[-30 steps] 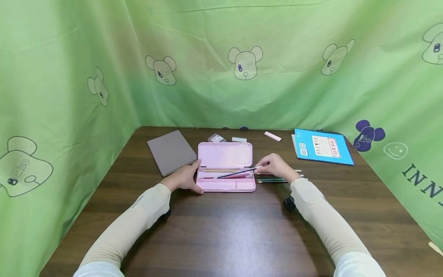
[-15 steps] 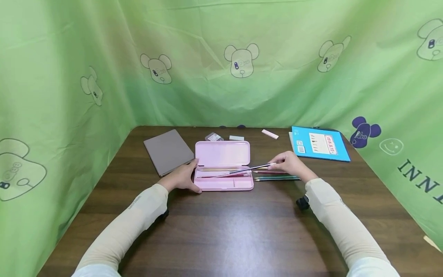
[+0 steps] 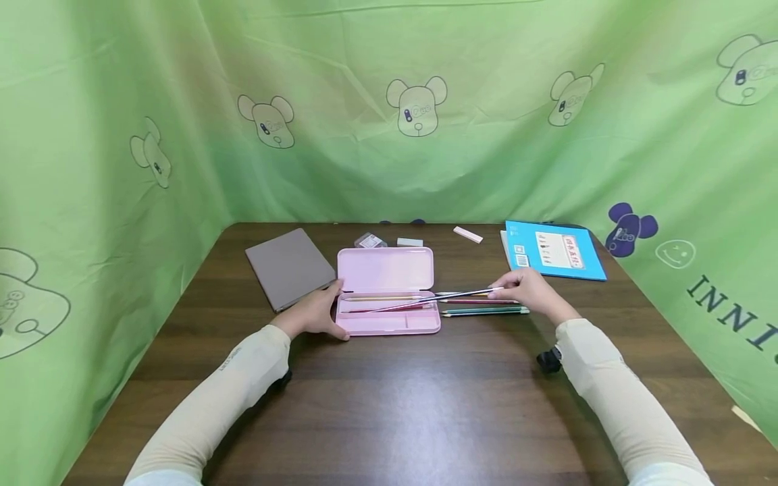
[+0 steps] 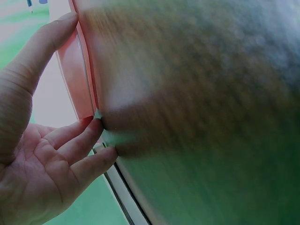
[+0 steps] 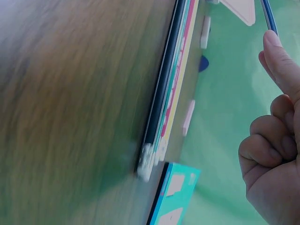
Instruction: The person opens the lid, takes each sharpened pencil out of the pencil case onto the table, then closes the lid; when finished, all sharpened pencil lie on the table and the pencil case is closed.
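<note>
A pink pencil case (image 3: 385,269) lies with its lid raised in the head view; a few pencils (image 3: 379,298) rest in its long rear compartment. My left hand (image 3: 313,312) holds the case's left end, thumb at the front edge (image 4: 70,23) and fingers around the corner. Between thumb and fingertips, my right hand (image 3: 527,289) pinches the end of a dark striped pencil (image 3: 462,294). That pencil slants down to the left, its far part over the open case. Below the right hand, several pencils (image 3: 484,311) lie side by side on the table, right of the case.
A grey notebook (image 3: 290,268) lies left of the case. Behind it are a small clear packet (image 3: 370,240), a pale eraser (image 3: 410,242) and a pink strip (image 3: 468,235). A blue booklet (image 3: 554,250) sits at the back right. Green curtain (image 3: 340,169) surrounds the table.
My right hand has moved right and slightly back with the pencil, drawing its held end away from the case. The left hand stays at the case's left end. The head view has shifted slightly.
</note>
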The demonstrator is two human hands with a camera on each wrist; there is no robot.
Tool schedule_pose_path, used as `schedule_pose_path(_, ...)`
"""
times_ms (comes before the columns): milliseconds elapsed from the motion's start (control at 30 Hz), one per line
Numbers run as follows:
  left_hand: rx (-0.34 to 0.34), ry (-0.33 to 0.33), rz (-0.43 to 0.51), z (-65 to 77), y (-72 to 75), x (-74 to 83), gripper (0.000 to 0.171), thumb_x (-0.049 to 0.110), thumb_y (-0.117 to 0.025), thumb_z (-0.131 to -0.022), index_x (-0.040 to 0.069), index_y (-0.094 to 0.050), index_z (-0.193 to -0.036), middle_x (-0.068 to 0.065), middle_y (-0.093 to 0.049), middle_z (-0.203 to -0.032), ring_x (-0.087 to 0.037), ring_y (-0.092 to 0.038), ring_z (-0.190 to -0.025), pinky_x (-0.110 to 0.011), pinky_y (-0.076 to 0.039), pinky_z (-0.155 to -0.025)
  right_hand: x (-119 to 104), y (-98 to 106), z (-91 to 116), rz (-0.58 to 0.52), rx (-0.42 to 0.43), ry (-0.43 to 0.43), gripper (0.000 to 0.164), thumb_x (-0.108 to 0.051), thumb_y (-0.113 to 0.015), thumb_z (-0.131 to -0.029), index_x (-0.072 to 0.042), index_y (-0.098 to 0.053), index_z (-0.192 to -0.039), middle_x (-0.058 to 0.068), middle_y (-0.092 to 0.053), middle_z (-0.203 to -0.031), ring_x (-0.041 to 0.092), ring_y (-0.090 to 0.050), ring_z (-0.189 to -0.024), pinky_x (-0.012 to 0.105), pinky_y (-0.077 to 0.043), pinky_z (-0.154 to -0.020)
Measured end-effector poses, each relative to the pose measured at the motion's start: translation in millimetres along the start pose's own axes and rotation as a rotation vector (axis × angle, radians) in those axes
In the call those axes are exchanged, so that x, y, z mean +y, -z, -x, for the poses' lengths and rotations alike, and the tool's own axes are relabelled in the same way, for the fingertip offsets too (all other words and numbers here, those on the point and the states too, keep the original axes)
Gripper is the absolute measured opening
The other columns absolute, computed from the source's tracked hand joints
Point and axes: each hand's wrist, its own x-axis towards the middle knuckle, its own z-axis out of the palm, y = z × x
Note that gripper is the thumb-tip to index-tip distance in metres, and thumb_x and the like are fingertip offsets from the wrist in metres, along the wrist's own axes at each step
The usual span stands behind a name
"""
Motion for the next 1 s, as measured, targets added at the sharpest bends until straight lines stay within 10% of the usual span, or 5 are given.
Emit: schedule_pose_path(1000, -0.003, 0.015, 0.009, 1.9, 1.3, 2.3, 0.118, 0.043, -0.084, -0.061, -0.002, -0.015, -0.146, -0.025, -0.042, -0.139, -0.035, -0.047, -0.123, -0.045, -0.038, -0.102, 43.7, 20.0, 38.3, -0.001, -0.11, -0.126, 0.03, -0.034, -0.075, -0.076, -0.006, -0.074, -0.086, 0.005, -0.072, -0.084, 0.007, -0.056, -0.071, 0.024, -0.048, -0.066)
